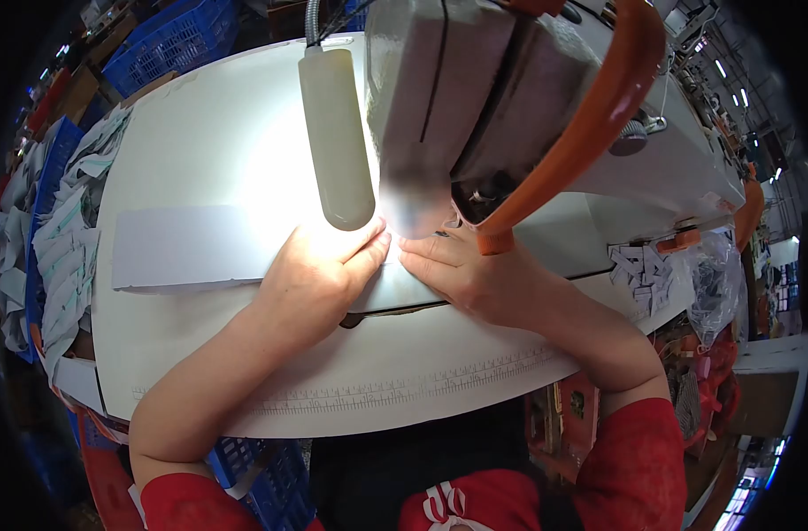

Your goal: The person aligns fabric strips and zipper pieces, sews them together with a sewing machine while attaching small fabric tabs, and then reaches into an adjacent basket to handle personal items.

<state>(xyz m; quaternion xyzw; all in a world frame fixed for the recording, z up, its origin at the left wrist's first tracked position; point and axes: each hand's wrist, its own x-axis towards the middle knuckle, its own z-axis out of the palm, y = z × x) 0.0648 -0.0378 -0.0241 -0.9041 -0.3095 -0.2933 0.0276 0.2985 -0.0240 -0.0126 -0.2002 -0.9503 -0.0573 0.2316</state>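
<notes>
A sewing machine [448, 97], its head blurred up close, stands over both of my hands. My left hand [320, 270] is closed, its fingers together beside the needle area, at the right end of a flat white cloth piece [192, 248]. My right hand [475, 274] lies opposite, under the orange lever-shaped guard [590, 133], with thumb and fingers pressed together. The fingertips of the two hands nearly meet. The needle and whatever lies between the right fingertips are hidden or washed out by bright light.
A lamp [338, 142] hangs left of the machine head. The white table [360, 389] has a printed ruler along its front edge. Bundled cloth strips [72, 230] fill the left side, with a blue crate [174, 40] behind. Small white labels [638, 274] and a plastic bag [715, 283] lie right.
</notes>
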